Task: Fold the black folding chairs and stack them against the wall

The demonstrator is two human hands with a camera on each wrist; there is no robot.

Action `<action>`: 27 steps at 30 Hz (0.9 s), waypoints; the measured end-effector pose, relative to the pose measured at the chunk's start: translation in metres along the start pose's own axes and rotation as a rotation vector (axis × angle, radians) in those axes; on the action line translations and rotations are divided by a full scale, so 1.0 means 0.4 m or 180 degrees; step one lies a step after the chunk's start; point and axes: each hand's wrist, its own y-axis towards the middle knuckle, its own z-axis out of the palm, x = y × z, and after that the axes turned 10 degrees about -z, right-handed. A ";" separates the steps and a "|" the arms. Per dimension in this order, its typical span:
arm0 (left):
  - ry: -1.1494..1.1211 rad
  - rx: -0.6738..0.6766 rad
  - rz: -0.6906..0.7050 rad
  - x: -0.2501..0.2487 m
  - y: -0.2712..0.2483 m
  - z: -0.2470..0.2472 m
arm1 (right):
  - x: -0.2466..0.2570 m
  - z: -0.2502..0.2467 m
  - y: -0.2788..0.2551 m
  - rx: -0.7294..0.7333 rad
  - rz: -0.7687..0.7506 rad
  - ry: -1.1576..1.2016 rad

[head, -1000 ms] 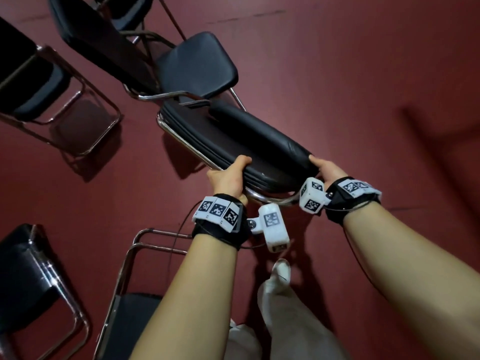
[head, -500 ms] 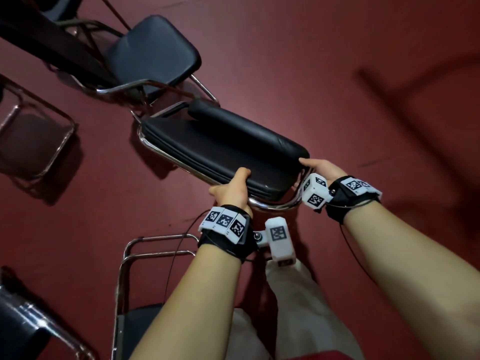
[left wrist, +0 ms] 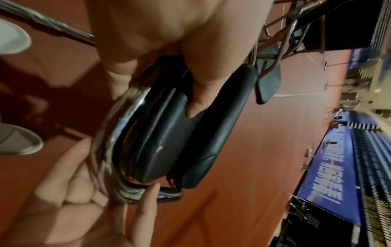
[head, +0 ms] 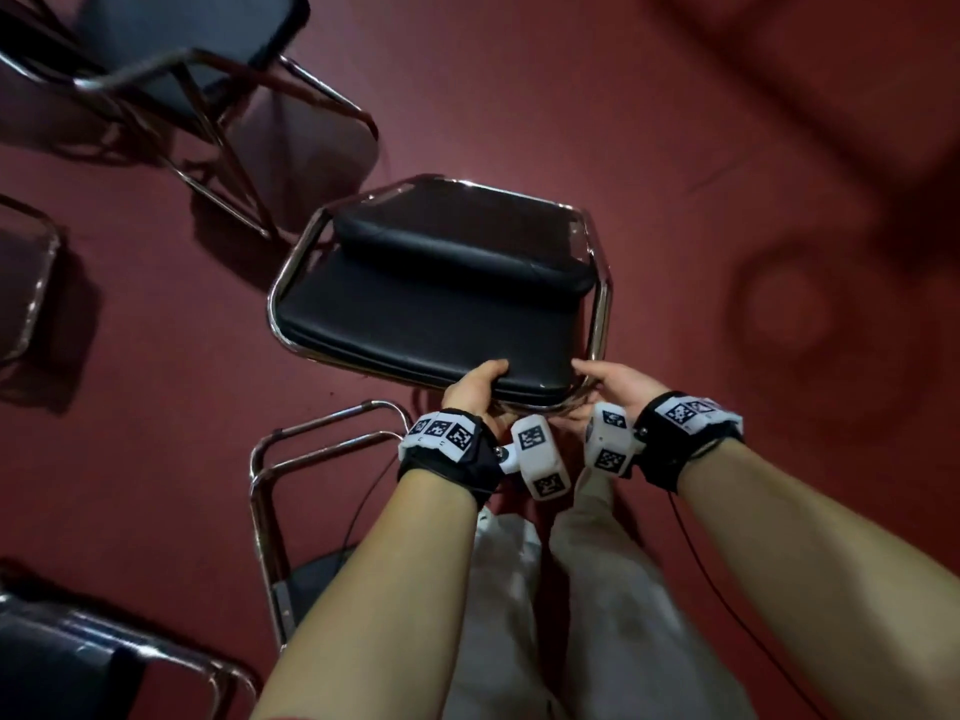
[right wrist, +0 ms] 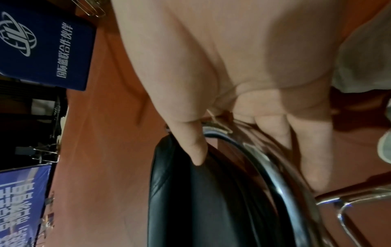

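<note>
A folded black chair (head: 431,324) with a chrome tube frame hangs tilted over the red floor in front of me. My left hand (head: 477,385) grips its near edge, thumb on the black cushion (left wrist: 169,133) and fingers curled under the chrome tube. My right hand (head: 605,385) holds the near right corner. In the right wrist view its thumb presses the cushion (right wrist: 201,200) while its fingers lie along the underside of the frame tube (right wrist: 281,183). The two hands sit close together.
Unfolded black chairs stand around me: one at the top left (head: 156,70), one at the left edge (head: 21,283), one at the bottom left (head: 78,657). A chrome chair frame (head: 291,459) is right below my hands. Blue banners (left wrist: 330,175) line the far edge of the red floor.
The folded chair has swung round to lie squarer in front of me. My right hand has shifted along the frame towards my left hand. The other chairs have slid left in view.
</note>
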 end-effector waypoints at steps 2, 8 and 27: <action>0.0198 0.0021 -0.0167 0.061 0.031 0.006 | -0.060 -0.041 0.028 -0.0040 -0.0002 0.0125; 0.0184 0.0313 -0.0520 0.257 0.171 0.055 | -0.201 -0.197 0.104 0.0065 -0.0111 0.0666; -0.0446 0.0399 -0.1070 0.734 0.825 0.097 | -0.589 -0.580 0.611 -0.0429 -0.0131 0.0529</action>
